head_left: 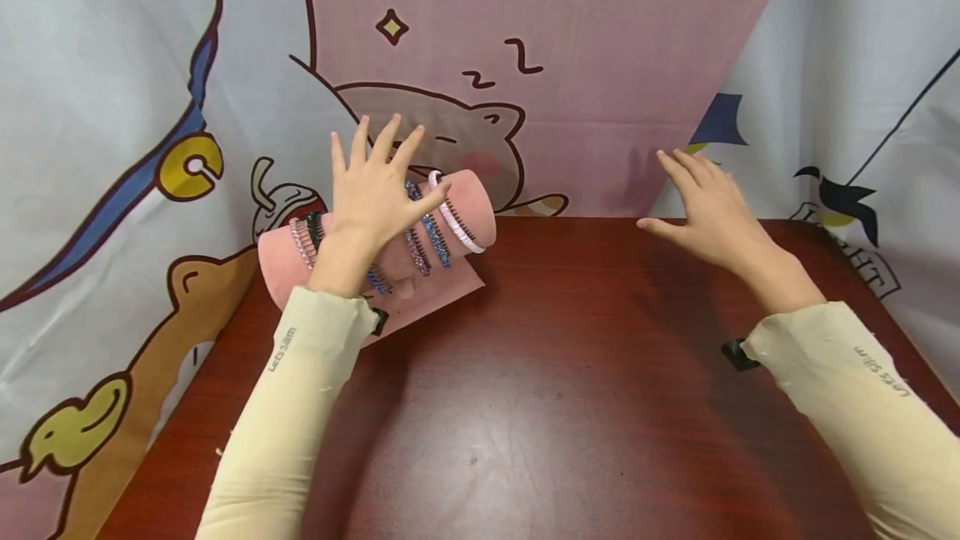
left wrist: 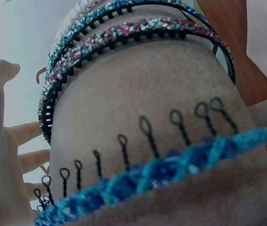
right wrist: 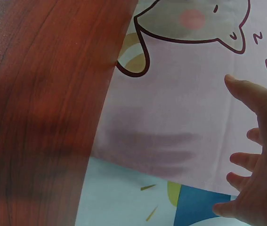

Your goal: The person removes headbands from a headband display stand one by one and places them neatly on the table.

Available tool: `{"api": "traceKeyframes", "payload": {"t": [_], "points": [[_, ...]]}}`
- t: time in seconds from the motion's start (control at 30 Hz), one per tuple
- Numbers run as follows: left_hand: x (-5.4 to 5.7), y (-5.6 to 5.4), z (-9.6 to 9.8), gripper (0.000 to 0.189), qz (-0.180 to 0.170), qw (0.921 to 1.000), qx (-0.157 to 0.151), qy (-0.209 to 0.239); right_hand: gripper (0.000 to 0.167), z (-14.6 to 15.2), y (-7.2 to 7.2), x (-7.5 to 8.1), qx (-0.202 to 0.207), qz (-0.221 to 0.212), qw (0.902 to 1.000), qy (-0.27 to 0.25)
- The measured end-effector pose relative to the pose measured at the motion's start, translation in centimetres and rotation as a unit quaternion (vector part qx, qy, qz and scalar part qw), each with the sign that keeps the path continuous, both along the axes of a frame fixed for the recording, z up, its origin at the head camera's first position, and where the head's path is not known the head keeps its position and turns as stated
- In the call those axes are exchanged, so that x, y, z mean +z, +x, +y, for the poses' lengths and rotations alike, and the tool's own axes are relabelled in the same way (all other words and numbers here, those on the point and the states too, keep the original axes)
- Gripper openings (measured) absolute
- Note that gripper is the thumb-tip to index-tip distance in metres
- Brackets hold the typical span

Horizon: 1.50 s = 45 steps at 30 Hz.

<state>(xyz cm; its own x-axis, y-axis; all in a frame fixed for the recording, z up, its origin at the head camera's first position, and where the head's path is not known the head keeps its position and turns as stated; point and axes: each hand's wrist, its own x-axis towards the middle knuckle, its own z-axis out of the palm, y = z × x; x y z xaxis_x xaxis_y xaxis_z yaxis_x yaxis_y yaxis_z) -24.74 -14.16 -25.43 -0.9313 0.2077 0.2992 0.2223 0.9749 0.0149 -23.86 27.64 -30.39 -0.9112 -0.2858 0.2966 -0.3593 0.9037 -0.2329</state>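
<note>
A pink cylindrical headband stand [head_left: 471,205] lies tilted at the left back of the table, on a flat pink base [head_left: 442,300]. Several headbands circle it: a white one [head_left: 459,227], a blue glittery one [head_left: 435,242], a pink-and-silver glittery one [left wrist: 124,34], a blue beaded one [left wrist: 147,181] with black wire loops, and others by its left end. Above the stand my left hand [head_left: 372,194] spreads its fingers; whether it touches is hard to tell. My right hand [head_left: 716,215] hovers over the table's right back, fingers extended, holding nothing.
The dark red wooden table [head_left: 525,407] runs back to a printed cloth [head_left: 600,90] with cartoon animals, which also hangs at both sides. A black strap piece [head_left: 741,354] shows at the right cuff.
</note>
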Motion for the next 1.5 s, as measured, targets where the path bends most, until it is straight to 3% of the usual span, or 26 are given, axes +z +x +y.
{"api": "traceKeyframes", "payload": {"t": [0.6,1.17,1.5], "points": [[-0.6,0.8,-0.5,0.077,0.036,0.9990,-0.017,0.019,0.088,-1.0,-0.4,-1.5,0.017,-0.015,0.9994,-0.025],[-1.5,2.3,-1.1,0.069,0.089,0.9937,-0.045,0.051,0.080,-2.4,0.5,-2.5,0.019,-0.025,0.9981,-0.053],[-2.1,3.3,-1.8,0.068,0.119,0.9893,-0.047,0.070,0.075,-4.3,1.3,-2.8,0.024,-0.012,0.9972,-0.069]]}}
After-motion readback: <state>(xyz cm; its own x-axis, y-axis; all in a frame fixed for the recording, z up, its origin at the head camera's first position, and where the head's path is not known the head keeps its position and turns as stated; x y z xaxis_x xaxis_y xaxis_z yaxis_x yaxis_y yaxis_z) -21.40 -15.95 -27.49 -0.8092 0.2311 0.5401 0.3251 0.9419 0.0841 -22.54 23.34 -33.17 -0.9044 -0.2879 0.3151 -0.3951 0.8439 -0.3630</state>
